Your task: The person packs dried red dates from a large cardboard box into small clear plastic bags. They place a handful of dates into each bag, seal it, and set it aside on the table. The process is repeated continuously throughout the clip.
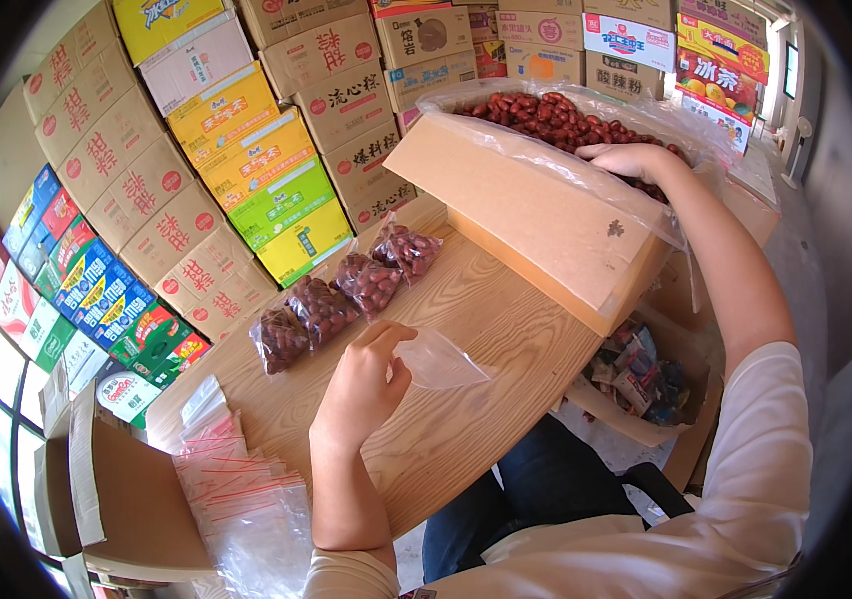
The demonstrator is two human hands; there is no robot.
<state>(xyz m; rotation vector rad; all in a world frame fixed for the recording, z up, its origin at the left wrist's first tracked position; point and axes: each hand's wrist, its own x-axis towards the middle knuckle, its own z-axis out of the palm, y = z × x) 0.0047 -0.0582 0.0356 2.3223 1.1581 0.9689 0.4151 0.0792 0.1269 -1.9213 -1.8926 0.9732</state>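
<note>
My left hand point(368, 378) is over the wooden table, its curled fingers at the edge of a small clear plastic bag point(447, 361). That bag looks flat, with no dates visible inside. My right hand point(632, 159) reaches into a large cardboard box point(523, 210) lined with clear plastic. Dried red dates point(545, 120) fill the box, and my right fingertips are hidden among them. A row of several filled date bags point(321, 311) stands beyond my left hand. Flat zip bags with red strips point(238, 479) lie in a fanned pile at the table's left edge.
The wooden table point(471, 442) has a curved edge toward my lap. Stacked cartons point(194, 239) line the far side. An open cardboard box point(141, 487) stands at the left. Under the table's right side, a carton point(639, 374) holds crumpled wrappers.
</note>
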